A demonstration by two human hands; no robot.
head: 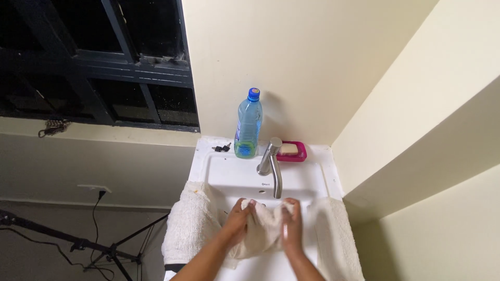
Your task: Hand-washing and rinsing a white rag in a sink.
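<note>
Over the white sink (224, 169), my left hand (238, 218) and my right hand (292, 224) both grip a bunched cream cloth (263, 229) between them. The cloth hangs down into the basin below the steel tap (272, 164). My left hand holds the cloth's upper left part, my right hand its right side. More white towelling (190, 224) drapes over the sink's left edge, and another piece (336, 234) lies over the right edge.
A clear blue-capped bottle of liquid (248, 125) stands at the back of the sink. Beside it are a small dark key (222, 148) and a pink soap dish with soap (291, 151). A dark window (99, 62) is on the left; a tripod (112, 252) stands on the floor.
</note>
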